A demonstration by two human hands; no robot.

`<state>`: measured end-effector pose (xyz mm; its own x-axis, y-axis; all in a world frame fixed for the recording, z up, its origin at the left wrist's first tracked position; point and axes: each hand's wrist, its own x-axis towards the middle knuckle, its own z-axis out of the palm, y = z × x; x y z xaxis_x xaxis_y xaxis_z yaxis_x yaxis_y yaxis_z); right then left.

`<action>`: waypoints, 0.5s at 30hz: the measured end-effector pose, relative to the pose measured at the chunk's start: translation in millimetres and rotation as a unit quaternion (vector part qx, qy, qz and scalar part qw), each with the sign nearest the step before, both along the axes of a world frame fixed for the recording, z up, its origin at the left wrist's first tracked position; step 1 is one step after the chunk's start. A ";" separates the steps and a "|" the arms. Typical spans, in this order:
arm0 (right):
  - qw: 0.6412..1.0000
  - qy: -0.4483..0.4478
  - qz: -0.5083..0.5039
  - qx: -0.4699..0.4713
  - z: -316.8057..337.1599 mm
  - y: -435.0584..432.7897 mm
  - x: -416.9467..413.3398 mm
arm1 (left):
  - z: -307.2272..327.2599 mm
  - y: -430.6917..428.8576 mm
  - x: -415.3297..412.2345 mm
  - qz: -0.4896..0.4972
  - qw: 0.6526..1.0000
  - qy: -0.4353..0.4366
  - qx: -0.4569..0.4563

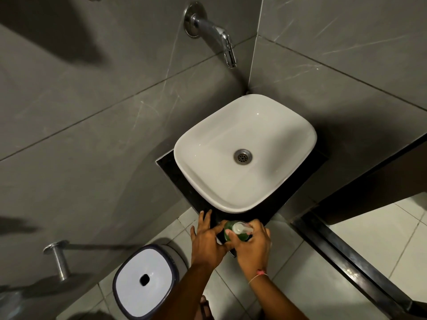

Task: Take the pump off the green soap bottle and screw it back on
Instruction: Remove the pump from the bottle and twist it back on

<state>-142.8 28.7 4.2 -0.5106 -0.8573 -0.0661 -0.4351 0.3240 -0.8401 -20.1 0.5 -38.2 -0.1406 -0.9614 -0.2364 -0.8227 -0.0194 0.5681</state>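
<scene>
The green soap bottle (231, 230) stands on the front corner of the black counter (184, 181), just in front of the white basin. Its clear pump (241, 228) sits on top, nozzle pointing right. My right hand (250, 244) wraps the bottle's right side, with the thumb and fingers up against the pump. My left hand (206, 240) lies on the counter edge to the left, fingers spread, thumb and forefinger touching the bottle's left side. Most of the bottle's body is hidden by my hands.
A white basin (272, 192) with a metal drain fills the counter, under a chrome wall tap (221, 38). A white-lidded bin (144, 280) stands on the tiled floor at lower left. A chrome wall peg (57, 257) juts out at left. A dark door frame (346, 245) runs at right.
</scene>
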 end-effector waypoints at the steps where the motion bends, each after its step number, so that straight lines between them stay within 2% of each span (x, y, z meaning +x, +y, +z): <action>1: 1.000 -0.002 -0.005 0.008 0.5 -1.1 2.4 | 0.4 -0.2 0.3 0.000 1.000 0.001 -0.002; 7: 0.998 0.028 0.060 0.005 -1.1 6.2 -5.3 | 4.1 -1.8 1.3 -0.012 1.000 -0.007 -0.002; 15: 0.999 0.032 0.015 0.029 6.9 -0.5 1.1 | 2.7 -1.8 1.5 -0.015 1.000 -0.010 0.001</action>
